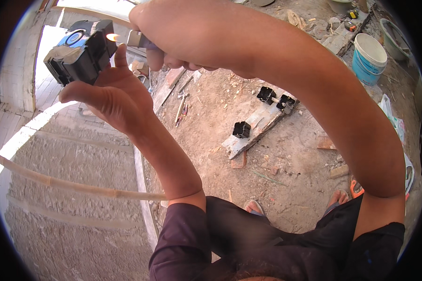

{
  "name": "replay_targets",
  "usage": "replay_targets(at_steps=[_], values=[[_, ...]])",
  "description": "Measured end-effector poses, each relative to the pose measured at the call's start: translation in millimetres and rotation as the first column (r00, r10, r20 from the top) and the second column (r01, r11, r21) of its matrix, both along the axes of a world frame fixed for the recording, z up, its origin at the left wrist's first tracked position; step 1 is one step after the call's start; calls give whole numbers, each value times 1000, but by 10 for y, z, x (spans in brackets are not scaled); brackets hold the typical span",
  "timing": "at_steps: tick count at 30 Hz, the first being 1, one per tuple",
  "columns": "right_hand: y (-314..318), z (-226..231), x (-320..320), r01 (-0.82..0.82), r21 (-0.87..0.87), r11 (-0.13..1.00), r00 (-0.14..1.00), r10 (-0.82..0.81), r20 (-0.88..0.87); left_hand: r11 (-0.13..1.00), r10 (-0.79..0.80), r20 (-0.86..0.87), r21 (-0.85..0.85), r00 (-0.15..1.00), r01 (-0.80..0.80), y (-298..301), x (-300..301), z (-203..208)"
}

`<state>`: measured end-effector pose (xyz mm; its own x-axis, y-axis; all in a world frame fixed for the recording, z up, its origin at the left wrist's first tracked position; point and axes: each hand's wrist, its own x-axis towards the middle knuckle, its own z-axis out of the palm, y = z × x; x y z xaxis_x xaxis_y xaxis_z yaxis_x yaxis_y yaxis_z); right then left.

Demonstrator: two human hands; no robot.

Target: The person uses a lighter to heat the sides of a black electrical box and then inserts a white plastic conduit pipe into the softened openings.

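The left hand holds a black box up at the upper left, its thumb spread wide below the box and one finger standing up at the box's right side; the other fingers are hidden. The box is tilted, with blue and a round ring showing on its upper part. The right hand is closed round a lighter, fingers curled in, and a small flame reaches the box's right side — the lighter itself stands just apart from it. The right forearm arches across the top of the view. Below, on the dirt floor, three smaller boxes sit on a plank, two side by side near its far end and one toward its near end. A hammer lies on the floor left of the plank. At the upper right stands a blue bucket with a white upper part, beside a tub. A bamboo pole crosses the lower left — over a rough grey surface — and the person's sandalled feet show near the bottom.
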<state>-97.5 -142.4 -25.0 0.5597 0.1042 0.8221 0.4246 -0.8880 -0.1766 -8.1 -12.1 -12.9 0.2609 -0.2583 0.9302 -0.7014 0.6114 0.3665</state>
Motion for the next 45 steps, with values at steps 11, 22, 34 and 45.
replay_targets(at_steps=[11,22,34,45], values=[[60,26,-37,57,-28,998,995,-59,-84,934,349,278,-177,895,-310,39,95,-53],[26,-15,-26,47,19,999,997,-45,-68,931,357,365,-216,860,-295,-40,-13,-38],[-22,45,61,1,-48,999,1000,-1,3,905,425,392,-202,816,-374,-3,111,-68],[-641,-544,-112,8,800,600,971,187,-149,963,267,272,-58,925,-261,6,233,-126]])
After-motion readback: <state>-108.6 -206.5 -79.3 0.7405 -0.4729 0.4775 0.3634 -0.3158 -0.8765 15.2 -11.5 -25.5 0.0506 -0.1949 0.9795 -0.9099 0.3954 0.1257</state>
